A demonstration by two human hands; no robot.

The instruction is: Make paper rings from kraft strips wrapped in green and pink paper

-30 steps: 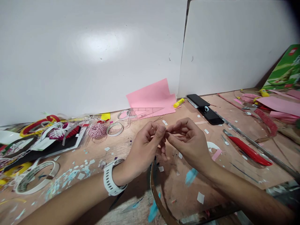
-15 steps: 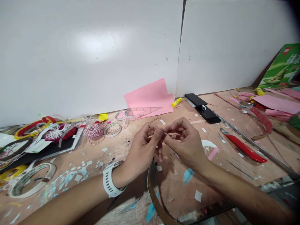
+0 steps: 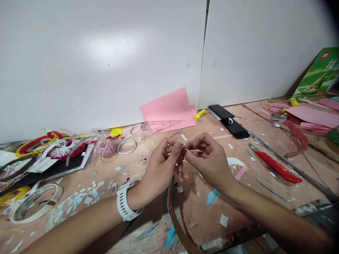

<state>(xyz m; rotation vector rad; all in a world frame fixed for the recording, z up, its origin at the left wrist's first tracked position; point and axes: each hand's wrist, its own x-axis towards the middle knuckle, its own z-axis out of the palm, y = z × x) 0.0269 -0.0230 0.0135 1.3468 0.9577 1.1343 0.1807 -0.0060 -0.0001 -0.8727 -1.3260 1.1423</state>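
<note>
My left hand point(image 3: 165, 160), below a white wristwatch point(image 3: 127, 201), is closed in a pinch near the middle of the table. Its fingertips meet those of my right hand point(image 3: 209, 160), also closed with thumb and finger together. Whatever lies between the fingertips is too small or hidden to make out. A narrow curved cardboard strip point(image 3: 176, 224) runs from beneath my left fingers down to the bottom edge of the view. Whether my left fingers touch its upper end cannot be seen.
Pink paper point(image 3: 166, 106) and a clear set square point(image 3: 164, 125) lie behind my hands, beside a yellow glue stick point(image 3: 199, 115). Two phones point(image 3: 235, 128) and a red utility knife point(image 3: 278, 165) are on the right. Left are twine point(image 3: 106, 147) and tape rolls point(image 3: 57, 194). A white board point(image 3: 106, 70) stands behind.
My fingertips have drawn very slightly apart, with a small gap between left thumb and right fingers. The cardboard strip has shifted slightly right. Everything else stays as before.
</note>
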